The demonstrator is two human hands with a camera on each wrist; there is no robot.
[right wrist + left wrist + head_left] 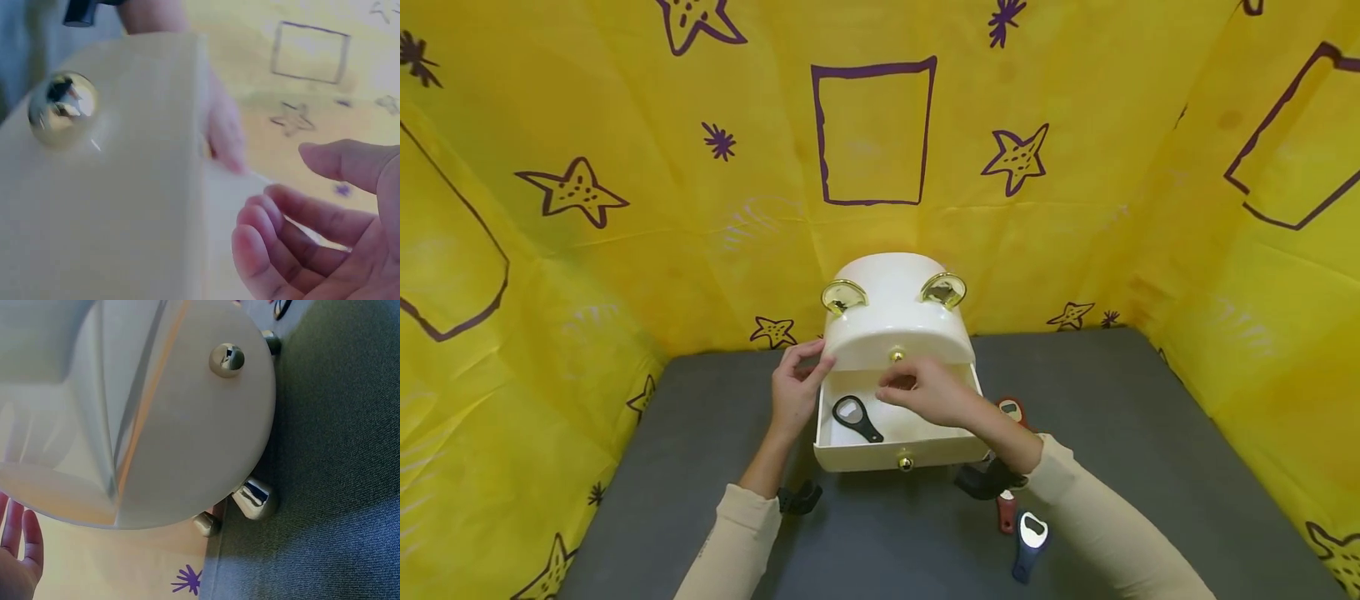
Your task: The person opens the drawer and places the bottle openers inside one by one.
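Observation:
A white rounded cabinet (891,292) with gold trim has its lower drawer (857,457) pulled out. Inside the drawer, toward the left, lies a black bottle opener (867,426). My left hand (796,387) rests its fingertips at the cabinet's left side, with the fingers fairly straight in the left wrist view. Over the drawer hovers my right hand (928,392), its fingers loosely bent and nothing between thumb and fingers in the right wrist view. The drawer's gold knob (62,109) shows large there.
Right of the cabinet lie a red bottle opener (1011,409), partly hidden by my right arm, another red one (1007,514) and a blue bottle opener (1030,550). Short gold feet (255,499) hold the cabinet above the grey table (715,450). Yellow patterned cloth (760,275) surrounds the table.

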